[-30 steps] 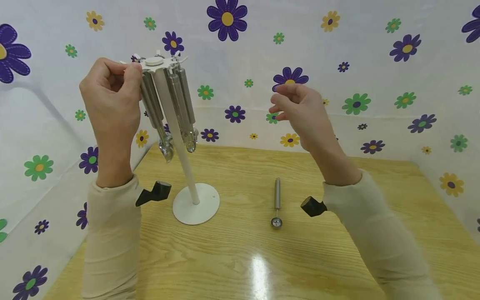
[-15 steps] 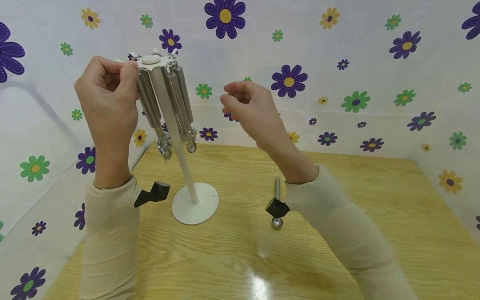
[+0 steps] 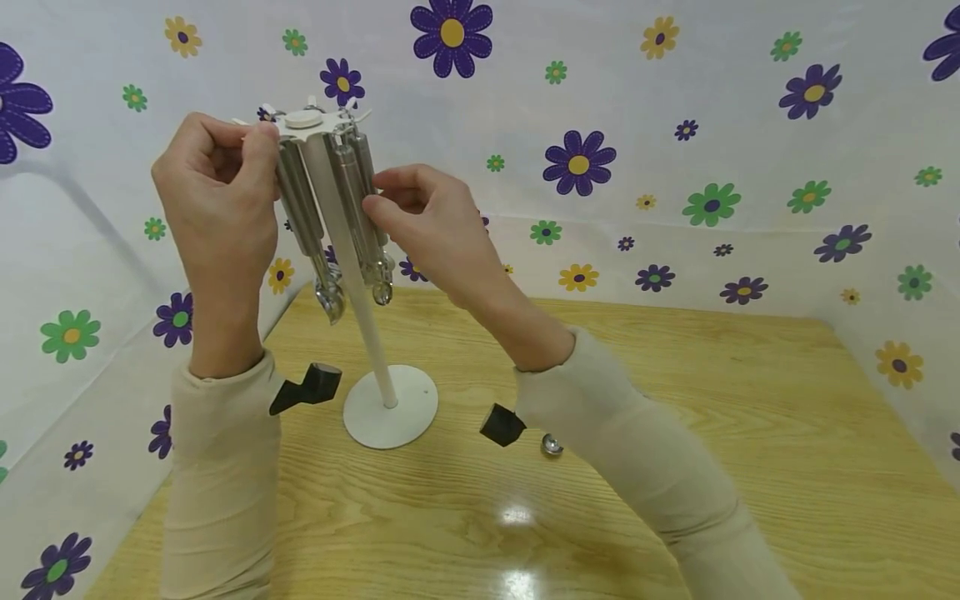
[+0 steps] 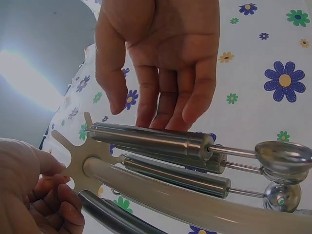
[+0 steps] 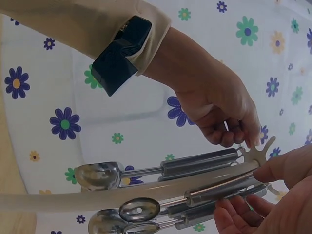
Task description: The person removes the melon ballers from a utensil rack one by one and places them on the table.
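Observation:
A white stand (image 3: 390,406) with a round base and a star-shaped top carries several melon ballers (image 3: 300,196) with steel handles, hanging bowls down. My left hand (image 3: 217,192) pinches an arm of the stand's top between thumb and fingers. On the right side, my right hand (image 3: 438,229) is at the handle of a hanging melon baller (image 4: 146,139). Its fingers and thumb lie loosely about that handle; the left wrist view shows the thumb apart from it. Another melon baller (image 3: 552,445) lies on the table, its handle hidden by my right sleeve.
The wooden table (image 3: 420,517) carries the stand at left of centre. A white sheet with printed flowers (image 3: 510,108) hangs behind and along the sides. A black wrist camera mount sits on each sleeve, the right one (image 3: 502,425) near the lying melon baller.
My right hand has moved left through the air, from well right of the stand to the hanging melon ballers. The left hand keeps its pinch on the stand's top.

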A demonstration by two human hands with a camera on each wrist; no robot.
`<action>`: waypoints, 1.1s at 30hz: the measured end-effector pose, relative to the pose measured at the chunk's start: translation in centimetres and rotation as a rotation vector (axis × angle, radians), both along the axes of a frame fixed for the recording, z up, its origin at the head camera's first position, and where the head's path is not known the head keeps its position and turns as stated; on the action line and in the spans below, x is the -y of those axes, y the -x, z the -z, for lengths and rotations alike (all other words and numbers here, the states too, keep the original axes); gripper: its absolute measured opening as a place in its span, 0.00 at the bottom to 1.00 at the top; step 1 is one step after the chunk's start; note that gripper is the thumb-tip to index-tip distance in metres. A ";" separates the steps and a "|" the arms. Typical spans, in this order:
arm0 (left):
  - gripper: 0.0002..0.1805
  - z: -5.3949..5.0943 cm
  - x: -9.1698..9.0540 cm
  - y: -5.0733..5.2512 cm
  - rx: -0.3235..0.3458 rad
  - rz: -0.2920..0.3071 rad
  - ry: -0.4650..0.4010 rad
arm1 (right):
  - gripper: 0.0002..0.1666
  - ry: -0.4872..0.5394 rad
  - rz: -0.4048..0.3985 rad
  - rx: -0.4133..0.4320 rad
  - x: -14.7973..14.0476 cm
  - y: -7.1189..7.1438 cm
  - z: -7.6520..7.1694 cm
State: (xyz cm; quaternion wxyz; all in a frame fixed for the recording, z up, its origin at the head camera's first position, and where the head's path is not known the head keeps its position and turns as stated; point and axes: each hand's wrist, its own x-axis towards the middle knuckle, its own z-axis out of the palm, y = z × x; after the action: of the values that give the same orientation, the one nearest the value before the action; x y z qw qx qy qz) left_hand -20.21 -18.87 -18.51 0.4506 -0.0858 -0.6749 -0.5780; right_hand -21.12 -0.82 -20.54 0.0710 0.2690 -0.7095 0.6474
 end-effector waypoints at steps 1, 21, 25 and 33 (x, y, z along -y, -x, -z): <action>0.06 0.0 0.0 0.0 0.000 -0.001 0.002 | 0.18 -0.005 -0.001 -0.010 0.2 0.0 0.0; 0.06 0.0 0.1 -0.1 0.002 -0.015 0.008 | 0.18 -0.072 -0.025 -0.068 1.8 -0.5 -0.2; 0.06 0.0 0.0 -0.2 -0.002 -0.008 0.004 | 0.17 -0.078 -0.030 -0.060 1.8 -0.5 -0.2; 0.06 0.0 0.0 -0.2 -0.004 -0.008 0.011 | 0.19 -0.066 -0.073 0.019 1.5 -0.5 -0.5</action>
State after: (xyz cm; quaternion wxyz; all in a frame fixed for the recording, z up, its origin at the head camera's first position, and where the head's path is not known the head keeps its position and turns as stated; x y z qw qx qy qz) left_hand -20.04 -18.86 -18.51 0.4538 -0.0865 -0.6776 -0.5722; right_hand -20.66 -2.34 -20.03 0.0318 0.2908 -0.7209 0.6283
